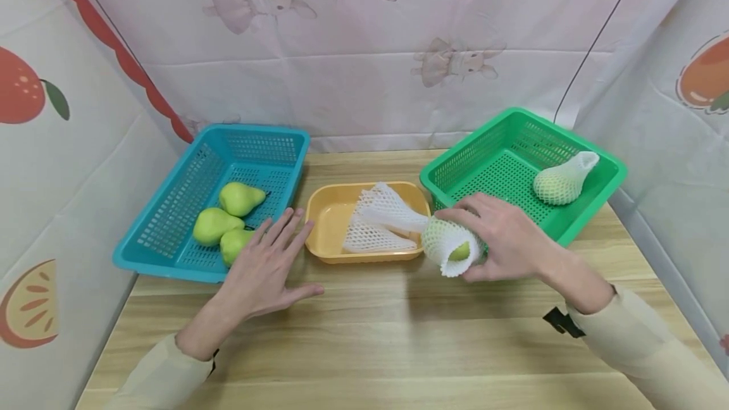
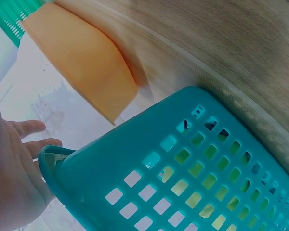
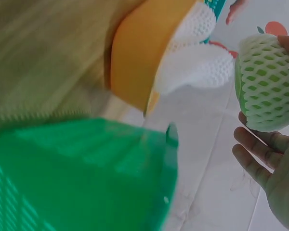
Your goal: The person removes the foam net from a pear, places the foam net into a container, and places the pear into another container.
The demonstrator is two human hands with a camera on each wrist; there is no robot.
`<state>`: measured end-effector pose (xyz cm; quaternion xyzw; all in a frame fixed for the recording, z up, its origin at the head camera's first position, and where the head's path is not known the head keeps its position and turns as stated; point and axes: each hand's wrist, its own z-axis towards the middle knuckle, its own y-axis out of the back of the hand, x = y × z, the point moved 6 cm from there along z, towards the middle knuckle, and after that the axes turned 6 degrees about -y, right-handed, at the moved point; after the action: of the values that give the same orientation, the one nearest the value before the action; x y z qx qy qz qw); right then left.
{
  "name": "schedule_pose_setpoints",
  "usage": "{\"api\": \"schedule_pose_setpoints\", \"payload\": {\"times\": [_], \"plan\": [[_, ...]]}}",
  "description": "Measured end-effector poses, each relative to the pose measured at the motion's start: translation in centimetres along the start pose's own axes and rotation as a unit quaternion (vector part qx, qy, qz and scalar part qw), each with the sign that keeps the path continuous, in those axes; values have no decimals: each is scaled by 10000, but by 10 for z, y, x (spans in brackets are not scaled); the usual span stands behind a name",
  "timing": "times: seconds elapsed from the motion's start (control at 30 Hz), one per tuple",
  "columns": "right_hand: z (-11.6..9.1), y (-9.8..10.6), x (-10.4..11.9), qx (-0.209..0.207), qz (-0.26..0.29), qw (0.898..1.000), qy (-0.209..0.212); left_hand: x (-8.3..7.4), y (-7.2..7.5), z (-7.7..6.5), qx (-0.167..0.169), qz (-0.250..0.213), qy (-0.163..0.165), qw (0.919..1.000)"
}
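At four o'clock, our right hand (image 1: 504,233) grips a round, white-foam-netted green fruit (image 1: 455,249); our left hand (image 1: 263,271) spreads at eight.

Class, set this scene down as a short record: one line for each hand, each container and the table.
Left hand: fingers spread, at the blue basket's rim; contact unclear
Right hand: holds a netted green fruit
Blue basket: three bare pears, one partly covered from view
Orange tray: loose white foam netting
Green basket: another netted fruit
Table: wood-grained
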<state>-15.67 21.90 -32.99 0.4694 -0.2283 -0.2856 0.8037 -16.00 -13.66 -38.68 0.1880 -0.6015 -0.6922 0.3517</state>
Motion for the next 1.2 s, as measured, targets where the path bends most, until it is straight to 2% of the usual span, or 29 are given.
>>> {"api": "schedule_pose_setpoints", "payload": {"times": [0.4,0.67,0.93,1.2], "plan": [[-15,-36,29,203,213,9994,201,-1,-1,-1,-17,25,7,10000],[-22,-61,47,603,480,9968,230,-3,-2,-1,-51,25,-36,10000],[-30,-81,57,799,593,9946,290,-4,-2,-2,-92,11,-66,9999],[-36,-100,64,1306,473,9899,275,-4,-1,-2,-63,0,-71,10000]]}}
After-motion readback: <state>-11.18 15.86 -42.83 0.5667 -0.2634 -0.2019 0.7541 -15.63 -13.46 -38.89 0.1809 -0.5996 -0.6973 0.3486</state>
